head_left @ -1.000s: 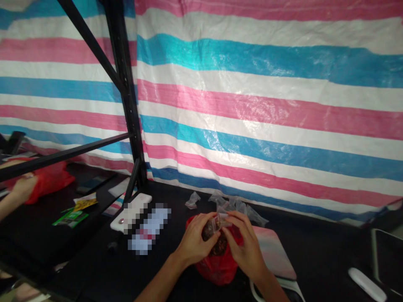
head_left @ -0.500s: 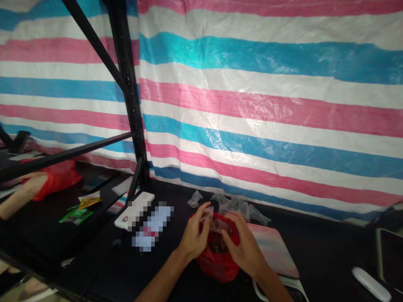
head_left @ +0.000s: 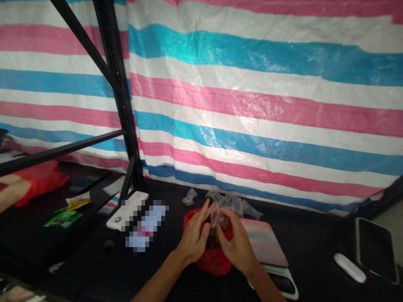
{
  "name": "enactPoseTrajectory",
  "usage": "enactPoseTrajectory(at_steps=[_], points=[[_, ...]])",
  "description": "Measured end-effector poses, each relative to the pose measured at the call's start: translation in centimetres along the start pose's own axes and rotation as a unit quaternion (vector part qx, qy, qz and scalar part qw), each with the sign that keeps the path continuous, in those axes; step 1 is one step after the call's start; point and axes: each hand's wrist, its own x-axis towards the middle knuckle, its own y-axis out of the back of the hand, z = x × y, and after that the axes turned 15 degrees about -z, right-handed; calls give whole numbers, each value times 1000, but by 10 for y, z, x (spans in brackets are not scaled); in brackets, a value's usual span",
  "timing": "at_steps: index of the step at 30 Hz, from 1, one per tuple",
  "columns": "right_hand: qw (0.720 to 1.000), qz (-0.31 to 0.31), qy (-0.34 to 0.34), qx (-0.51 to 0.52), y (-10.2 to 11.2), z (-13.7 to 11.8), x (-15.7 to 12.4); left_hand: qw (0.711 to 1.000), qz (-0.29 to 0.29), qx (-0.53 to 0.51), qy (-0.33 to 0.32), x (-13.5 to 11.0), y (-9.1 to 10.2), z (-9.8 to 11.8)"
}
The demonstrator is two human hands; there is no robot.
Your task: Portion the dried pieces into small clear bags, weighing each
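Both my hands meet over a red plastic bag (head_left: pixel 211 261) of dark brown pieces on the black table. My left hand (head_left: pixel 194 238) and my right hand (head_left: pixel 236 245) pinch a small clear plastic pouch (head_left: pixel 215 214) between them, just above the bag's mouth. The pouch stands upright with its top open, and dark pieces show behind it.
Several empty clear pouches (head_left: pixel 231 202) lie behind the bag by the striped tarp. A pink-topped scale (head_left: pixel 267 247) sits right of the bag. A white device (head_left: pixel 126 212) and a black rack post (head_left: pixel 121 105) are to the left. Another person's arm (head_left: pixel 11 193) rests by a second red bag (head_left: pixel 39 180).
The view has shifted slightly down and right. My hands have drawn closer together on the small pouch over the red bag.
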Motion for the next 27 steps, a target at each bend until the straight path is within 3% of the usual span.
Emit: enactPoseTrajectory(at_steps=[4, 9, 12, 16, 19, 27], points=[[999, 25, -22, 37, 48, 11, 5, 996, 41, 80, 12, 0, 3, -4], [992, -74, -100, -8, 113, 31, -10, 987, 55, 150, 6, 1, 4, -6], [979, -130, -145, -55, 127, 39, -27, 984, 61, 170, -5, 3, 2, -7], [963, -174, -196, -64, 126, 43, -42, 980, 70, 186, -11, 5, 1, -8], [974, -146, -166, -54, 128, 46, -44, 977, 79, 195, -18, 5, 1, -8], [989, 71, -95, -92, 136, 67, -33, 977, 93, 192, -30, 8, 4, -7]])
